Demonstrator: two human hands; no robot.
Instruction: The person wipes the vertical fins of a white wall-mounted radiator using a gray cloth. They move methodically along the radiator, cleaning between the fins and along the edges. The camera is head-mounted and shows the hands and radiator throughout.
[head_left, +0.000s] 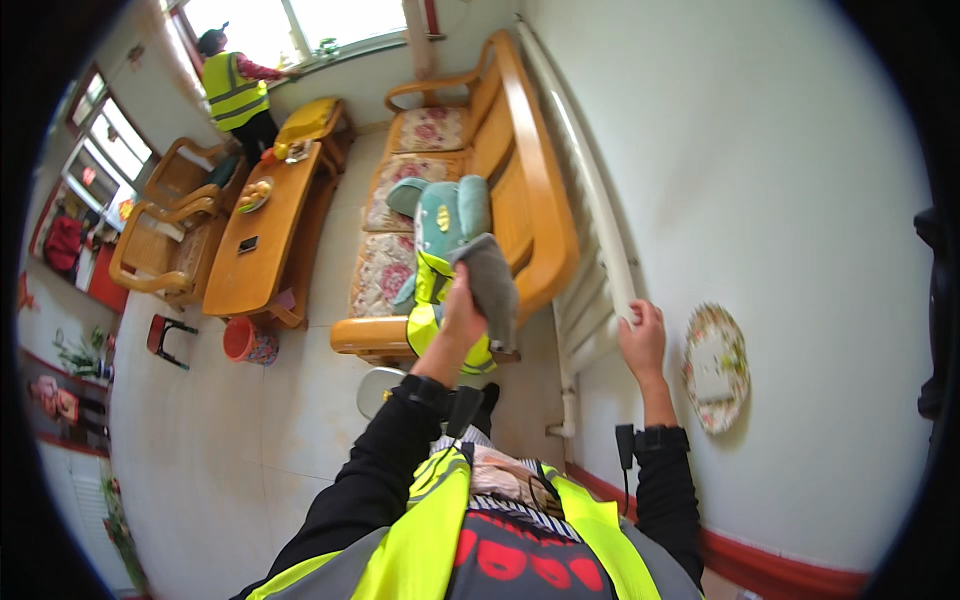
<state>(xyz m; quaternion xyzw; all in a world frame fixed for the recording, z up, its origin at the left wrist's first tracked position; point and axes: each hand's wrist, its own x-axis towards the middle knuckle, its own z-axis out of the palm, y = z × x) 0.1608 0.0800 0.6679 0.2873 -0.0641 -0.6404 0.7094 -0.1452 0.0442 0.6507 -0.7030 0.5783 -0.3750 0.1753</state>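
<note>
My left hand (465, 311) grips a folded grey cloth (491, 289), held above the near armrest of a wooden sofa (555, 217). My right hand (643, 337) touches the near end of the white top pipe of a wall radiator (611, 262), its fingers curled and no object visible in it. Beyond the cloth, a teal plush cushion (442, 214) and a yellow reflective vest (431, 277) lie on the sofa's floral seat pads (390, 266). On the wall right of my right hand is a switch plate in an oval floral surround (716, 367).
A wooden coffee table (262, 247) bears a fruit bowl (255, 195) and a phone (247, 244). Near it stand a patterned bin (247, 343), a small stool (169, 341) and wooden armchairs (161, 259). A white stool (379, 390) is beside me. Another person (236, 90) stands at the window.
</note>
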